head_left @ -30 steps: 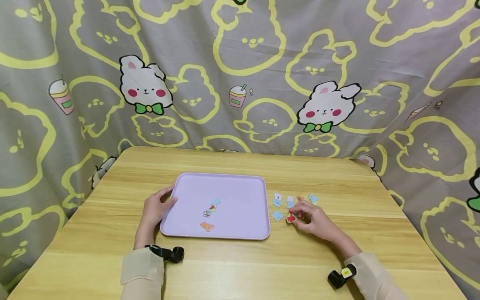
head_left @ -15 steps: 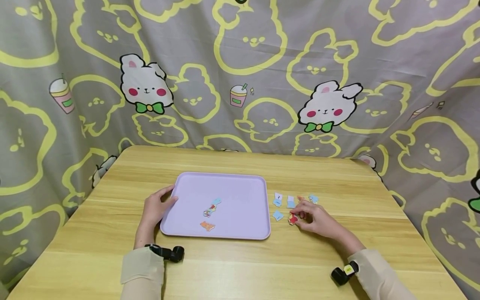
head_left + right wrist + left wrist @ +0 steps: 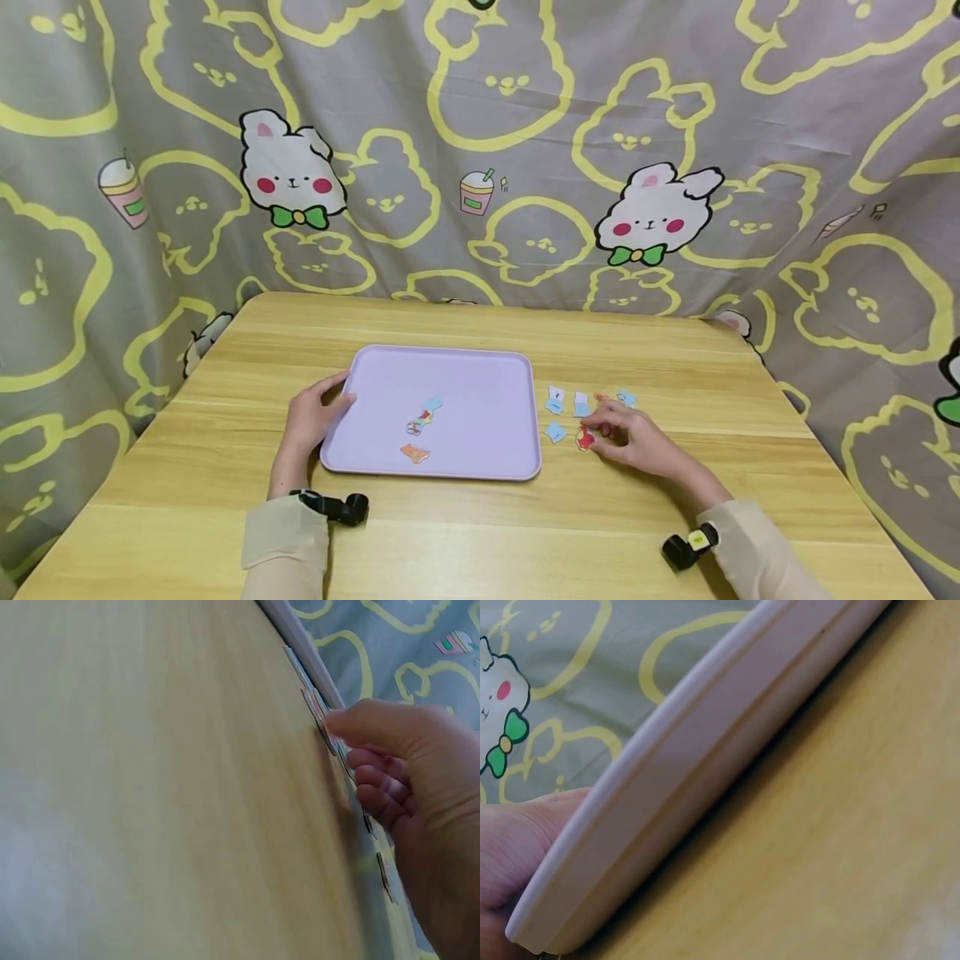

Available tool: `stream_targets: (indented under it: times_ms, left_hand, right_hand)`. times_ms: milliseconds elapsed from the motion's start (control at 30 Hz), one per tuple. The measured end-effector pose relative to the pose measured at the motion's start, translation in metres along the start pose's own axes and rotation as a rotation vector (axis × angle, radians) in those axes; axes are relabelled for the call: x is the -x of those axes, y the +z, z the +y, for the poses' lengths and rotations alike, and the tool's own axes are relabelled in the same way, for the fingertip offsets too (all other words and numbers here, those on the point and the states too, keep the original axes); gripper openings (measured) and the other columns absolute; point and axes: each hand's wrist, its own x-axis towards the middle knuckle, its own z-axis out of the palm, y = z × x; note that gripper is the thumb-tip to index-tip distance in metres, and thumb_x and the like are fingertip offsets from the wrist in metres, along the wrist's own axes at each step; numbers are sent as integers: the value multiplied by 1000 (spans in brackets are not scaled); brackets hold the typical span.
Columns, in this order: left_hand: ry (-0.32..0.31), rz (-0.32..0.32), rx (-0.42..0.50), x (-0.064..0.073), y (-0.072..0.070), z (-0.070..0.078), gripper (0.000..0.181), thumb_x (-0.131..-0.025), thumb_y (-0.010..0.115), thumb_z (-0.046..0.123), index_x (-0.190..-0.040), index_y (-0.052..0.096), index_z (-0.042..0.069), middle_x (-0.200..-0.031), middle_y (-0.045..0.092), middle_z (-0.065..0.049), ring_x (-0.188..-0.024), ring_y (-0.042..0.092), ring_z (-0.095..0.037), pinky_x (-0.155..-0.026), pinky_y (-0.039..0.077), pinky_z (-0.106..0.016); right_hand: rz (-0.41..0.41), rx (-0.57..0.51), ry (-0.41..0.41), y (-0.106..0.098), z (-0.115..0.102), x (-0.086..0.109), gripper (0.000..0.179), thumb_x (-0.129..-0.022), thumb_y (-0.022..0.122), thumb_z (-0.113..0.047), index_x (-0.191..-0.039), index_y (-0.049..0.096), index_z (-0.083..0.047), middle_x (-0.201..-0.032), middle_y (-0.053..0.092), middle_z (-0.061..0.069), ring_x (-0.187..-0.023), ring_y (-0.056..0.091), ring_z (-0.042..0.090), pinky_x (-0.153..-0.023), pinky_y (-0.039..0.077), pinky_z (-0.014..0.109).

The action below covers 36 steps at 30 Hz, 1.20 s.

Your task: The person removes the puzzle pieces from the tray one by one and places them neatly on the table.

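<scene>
- Red puzzle piece sits right of centre and a little low in the head frame, just off the tray's right side; its long axis runs roughly up and down the frame.
- Your right hand pinches it by its right edge between thumb and fingers, the other fingers curled in.
- From your right wrist the piece shows nearly edge-on, a thin sliver slanting from upper left to lower right; you cannot tell whether it touches the table.
- Your left hand grips the left rim of the lavender tray, thumb over the top; its other fingertips are hidden.
- Tray: long axis left to right, left of centre in the frame.
- On it, a joined strip points from lower left to upper right; below lies an orange piece, long axis crosswise. Printed detail too small for you to read.
- Right of the tray: two white-and-blue pieces, a blue piece below them, another blue one farther right. A second orange piece is partly covered by your right hand.
- Both sleeves are cut off at the bottom edge.
</scene>
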Motion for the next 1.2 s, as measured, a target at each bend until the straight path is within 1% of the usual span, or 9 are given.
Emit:
stream_targets:
  times_ms: [100,200,333,467,600,700,800,867,1200]
  left_hand:
    - [6,4,-3,0,0,-1,51,-99,58,22,-147,45,12,-156,36,-21,-146,28,-43,-119,26,-57]
    - [16,9,-10,-1,0,-1,51,-99,59,22,-146,46,12,-155,37,-22,-145,29,-44,-119,27,-57]
    - [22,16,-15,-2,0,-2,50,-98,59,22,-146,47,10,-153,39,-22,-145,31,-43,-119,28,-56]
    - [27,17,-15,-2,0,-3,50,-98,60,22,-146,47,11,-153,40,-22,-144,31,-43,-119,28,-56]
    - [26,14,-11,-2,0,-2,51,-98,60,22,-146,47,11,-153,39,-22,-144,31,-43,-119,27,-56]
    - [19,10,-5,-2,0,-2,51,-98,60,22,-146,47,11,-154,39,-22,-145,30,-43,-119,27,-56]
    - [15,8,1,-1,0,-2,51,-98,59,22,-146,47,11,-154,39,-22,-145,30,-43,-119,27,-56]
    - [16,9,3,-1,0,-2,50,-98,59,22,-146,47,11,-154,39,-21,-145,30,-43,-119,27,-56]
    - [23,9,7,1,0,0,50,-98,60,20,-145,47,9,-153,40,-21,-145,31,-42,-119,28,-55]
  right_hand:
    - [67,-65,23,2,-1,0,34,-78,78,1,-112,70,-1,-90,61,5,-75,53,15,-61,47,19]
    - [124,-67,32,5,-5,-2,37,-75,78,6,-110,69,3,-90,62,10,-75,53,17,-63,49,23]
    - [143,-57,16,14,-13,-9,38,-71,78,11,-108,68,7,-92,64,16,-74,56,24,-65,53,27]
    - [132,-74,17,25,-21,-18,37,-74,78,6,-110,69,3,-94,65,12,-76,55,21,-67,49,25]
    - [125,-88,10,34,-29,-29,37,-77,79,-2,-113,70,-4,-94,66,5,-77,53,15,-77,37,26]
    - [118,-129,-7,43,-32,-38,36,-80,78,-5,-114,70,-5,-95,65,5,-76,54,15,-75,40,26]
    - [96,-165,-29,51,-36,-47,35,-81,78,-5,-114,69,-4,-94,63,7,-77,53,15,-62,48,23]
    - [75,-166,-43,57,-40,-54,35,-81,78,-6,-114,69,-4,-95,63,7,-77,53,15,-62,47,21]
    - [-56,-145,-141,84,-68,-87,36,-83,78,-14,-116,69,-4,-106,65,7,-93,60,16,-81,54,25]
